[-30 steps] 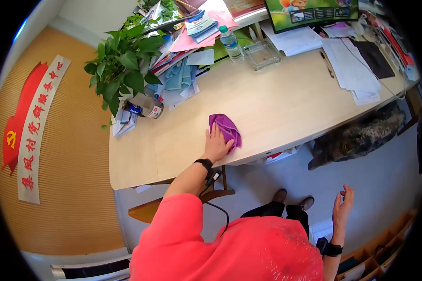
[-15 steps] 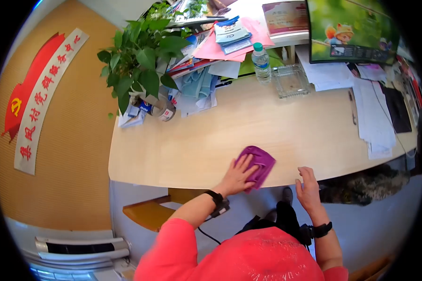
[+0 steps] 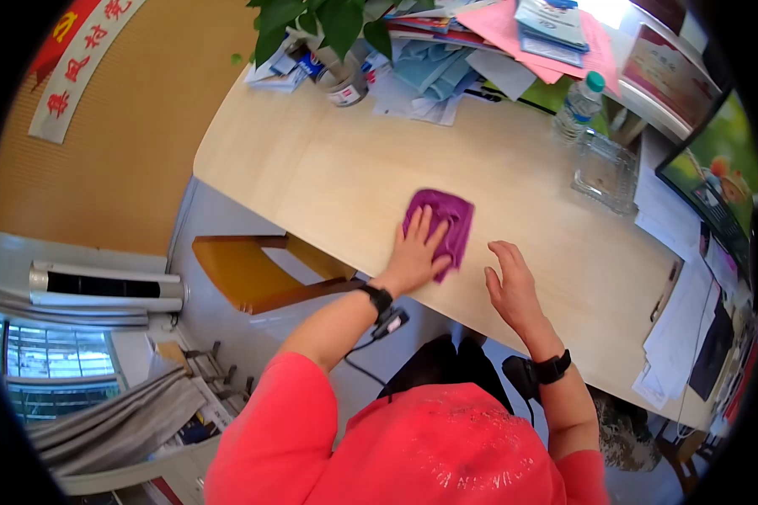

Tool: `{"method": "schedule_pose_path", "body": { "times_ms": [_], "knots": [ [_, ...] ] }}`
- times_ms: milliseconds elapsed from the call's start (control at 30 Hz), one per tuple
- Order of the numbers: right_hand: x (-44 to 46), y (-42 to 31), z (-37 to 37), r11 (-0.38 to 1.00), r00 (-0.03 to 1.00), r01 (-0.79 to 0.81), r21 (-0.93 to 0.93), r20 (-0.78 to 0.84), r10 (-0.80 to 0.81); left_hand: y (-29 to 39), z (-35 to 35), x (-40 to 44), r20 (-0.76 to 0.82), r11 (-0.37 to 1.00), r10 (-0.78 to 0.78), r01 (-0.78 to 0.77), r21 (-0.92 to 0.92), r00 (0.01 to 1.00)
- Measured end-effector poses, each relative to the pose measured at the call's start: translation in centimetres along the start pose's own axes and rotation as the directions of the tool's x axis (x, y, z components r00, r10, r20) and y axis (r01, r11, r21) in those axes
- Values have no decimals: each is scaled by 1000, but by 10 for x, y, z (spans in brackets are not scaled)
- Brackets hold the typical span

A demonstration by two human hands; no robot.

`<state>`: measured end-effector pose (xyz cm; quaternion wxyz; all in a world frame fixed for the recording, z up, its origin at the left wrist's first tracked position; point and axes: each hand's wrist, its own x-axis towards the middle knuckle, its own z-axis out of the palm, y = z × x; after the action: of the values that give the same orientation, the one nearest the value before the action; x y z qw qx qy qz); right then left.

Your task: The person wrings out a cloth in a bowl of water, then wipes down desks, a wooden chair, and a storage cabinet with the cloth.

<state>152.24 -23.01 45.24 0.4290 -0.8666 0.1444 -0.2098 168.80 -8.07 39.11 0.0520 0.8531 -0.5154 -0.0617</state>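
A folded purple cloth (image 3: 456, 210) lies on the light wooden desk (image 3: 312, 160), close to its front edge. My left hand (image 3: 413, 251) rests flat on the cloth's left part, fingers spread and pressing down, not wrapped round it. To the right, my right hand (image 3: 514, 282) hovers at the front of the desk, apart from the cloth. Its fingers are loosely bent, the thumb stands away from them, and nothing is in it. Both wrists wear black straps with small devices.
At the back stand a leafy plant (image 3: 337, 25), a jar (image 3: 343, 84), a water bottle (image 3: 579, 105) and a glass ashtray (image 3: 605, 172). Papers (image 3: 678, 295) and a monitor (image 3: 716, 181) are on the right. A wooden chair (image 3: 253, 273) stands left of me.
The view has turned and shifted, so the desk appears slanted. My right hand has come from beyond the front edge to over the desk. My left hand stays on the cloth.
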Motion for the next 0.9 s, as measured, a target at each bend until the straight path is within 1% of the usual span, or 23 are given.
{"method": "schedule_pose_path", "body": {
  "times_ms": [33,67,100,133,167,200,233,267,300,333,367,433,467,533,567,633,667,700,733,767,800,867,900],
  "knots": [
    [6,0,7,999,1000,2,53,30,-4,6,-2,-19,35,999,36,-35,-23,999],
    [11,0,15,993,995,-29,114,94,19,9,-1,-38,33,998,61,-60,-36,998],
    [15,0,26,990,994,3,141,106,-18,9,-3,-49,30,995,88,-87,-49,996],
    [18,-1,38,986,992,33,166,116,-53,8,-3,-52,26,995,59,-57,-78,998],
    [21,0,51,980,988,63,187,124,-87,5,-5,-49,42,998,46,-44,-51,998],
    [23,2,65,979,983,52,198,164,-85,0,-6,-43,57,999,32,-30,-27,998],
    [23,8,83,988,987,52,143,140,-72,-4,-5,-35,71,1000,16,-15,-8,997],
    [24,17,105,995,992,49,87,114,-59,-15,3,-22,9,1000,4,-4,-1,1000],
    [27,25,125,999,996,44,30,82,-47,-24,-6,-4,3,1000,-12,12,-2,1000],
    [36,36,138,996,990,74,42,115,-79,-34,-6,13,8,1000,-21,21,-7,1000],
    [49,42,145,983,989,135,-122,77,-126,-43,-6,26,8,1000,-30,30,-11,1000],
    [79,38,147,962,992,-45,-270,99,74,-59,-5,42,38,990,1,4,-141,999],
    [89,35,145,957,986,-83,-279,114,119,-66,-4,44,50,978,15,-4,-207,999],
    [108,30,139,940,969,-163,-299,128,209,-85,-24,31,-124,970,10,-40,-240,992],
    [116,22,134,918,962,-162,-363,151,229,-99,-34,20,-210,965,7,-62,-255,978],
    [128,7,126,860,942,-155,-487,188,276,-142,-30,-15,-313,975,-207,168,-146,927],
    [131,9,133,819,948,-123,-560,177,264,-171,-24,-36,-314,936,-350,317,-153,882],
    [135,11,144,769,956,-114,-629,142,257,-197,-21,-56,-313,874,-485,458,-160,816],
    [138,13,158,714,963,-107,-692,107,248,-211,-33,-71,-186,772,-634,628,-97,751],
    [141,15,172,655,969,-103,-749,73,236,-222,-49,-81,-66,645,-762,764,-7,644],
    [144,17,183,679,980,-101,-727,46,195,-234,-57,-89,57,630,-775,776,4,629],
    [154,15,203,701,984,-50,-711,83,155,-252,-62,-97,308,605,-762,796,24,570],
    [159,11,212,709,985,-26,-705,104,139,-254,-59,-99,277,618,-760,786,27,588]
  ]
}}
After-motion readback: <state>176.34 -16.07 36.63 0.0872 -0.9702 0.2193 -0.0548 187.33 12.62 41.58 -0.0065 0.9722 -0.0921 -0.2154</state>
